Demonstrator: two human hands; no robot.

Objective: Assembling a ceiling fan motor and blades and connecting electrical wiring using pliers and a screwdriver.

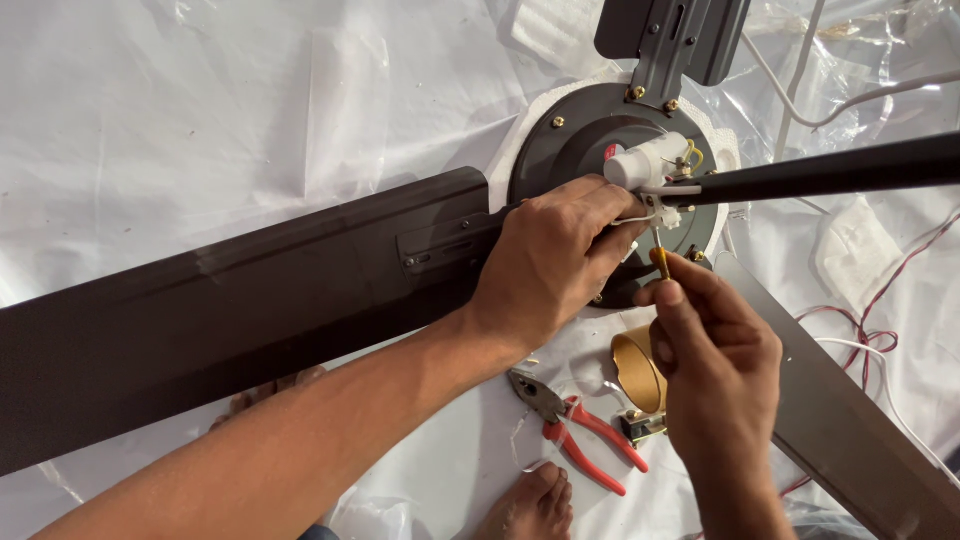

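A dark brown ceiling fan lies on white plastic sheeting, its round motor housing (570, 140) at top centre. My left hand (550, 260) rests on the housing and pinches the white wires beside a small white connector block (668, 216). My right hand (715, 360) grips a thin yellow-handled screwdriver (661, 262) whose tip points up into that connector. A white cylindrical capacitor (645, 163) with yellow wires sits on the hub. The fan's dark downrod (830, 170) runs off to the right.
One long fan blade (220, 310) extends left, another (850, 420) to the lower right, a third bracket (670, 35) at the top. Red-handled pliers (580, 430), a gold-coloured canopy cup (637, 368), red and white wires (880, 330) and my bare foot (530, 505) lie on the sheeting.
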